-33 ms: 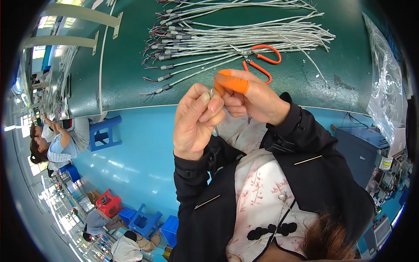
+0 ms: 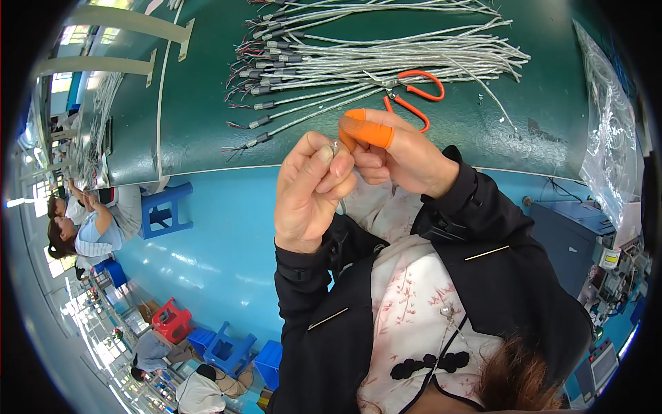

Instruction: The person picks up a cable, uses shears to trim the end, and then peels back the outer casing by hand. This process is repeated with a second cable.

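Observation:
My left hand and my right hand meet in front of my chest, just below the table's near edge. Both pinch the end of a thin silver cable between their fingertips. One finger of my right hand wears an orange rubber finger cot. The rest of the cable is mostly hidden behind my hands. Above them, on the green table, lies a bundle of several silver cables with stripped coloured ends pointing left. Orange-handled scissors lie beside the bundle.
A clear plastic bag lies at the table's right end. A blue stool stands on the blue floor at left, near a seated person. More stools and people are at lower left. Grey equipment stands at right.

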### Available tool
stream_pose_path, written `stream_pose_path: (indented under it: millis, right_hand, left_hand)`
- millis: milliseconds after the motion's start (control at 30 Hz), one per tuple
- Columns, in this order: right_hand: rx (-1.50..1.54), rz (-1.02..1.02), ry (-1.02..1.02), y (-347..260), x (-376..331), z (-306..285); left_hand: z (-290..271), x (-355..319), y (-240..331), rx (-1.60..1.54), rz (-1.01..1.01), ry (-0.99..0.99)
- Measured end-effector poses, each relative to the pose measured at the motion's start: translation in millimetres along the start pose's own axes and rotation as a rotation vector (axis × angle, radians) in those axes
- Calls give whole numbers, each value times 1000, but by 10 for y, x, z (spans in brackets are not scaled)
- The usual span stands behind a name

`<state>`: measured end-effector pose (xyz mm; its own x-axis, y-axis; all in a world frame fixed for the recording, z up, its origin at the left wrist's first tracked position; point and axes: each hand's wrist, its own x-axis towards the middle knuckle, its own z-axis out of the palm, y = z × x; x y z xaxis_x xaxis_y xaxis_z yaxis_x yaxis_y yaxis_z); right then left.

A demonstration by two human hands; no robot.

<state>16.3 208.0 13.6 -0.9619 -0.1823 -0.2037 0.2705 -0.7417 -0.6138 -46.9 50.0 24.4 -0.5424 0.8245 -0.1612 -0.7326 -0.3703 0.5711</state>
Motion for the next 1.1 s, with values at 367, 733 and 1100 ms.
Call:
stream_pose_path:
  millis: [367, 733, 1100]
  right_hand:
    - [-49, -13, 4, 19, -13, 15]
    - [-17, -14, -17, 69, -31, 24]
    - [-7, 14, -21, 76, -19, -9]
  left_hand:
    - [95, -37, -71, 318, 169, 61]
    - [32, -39, -52, 31, 53, 42]
    - [63, -31, -62, -2, 44, 109]
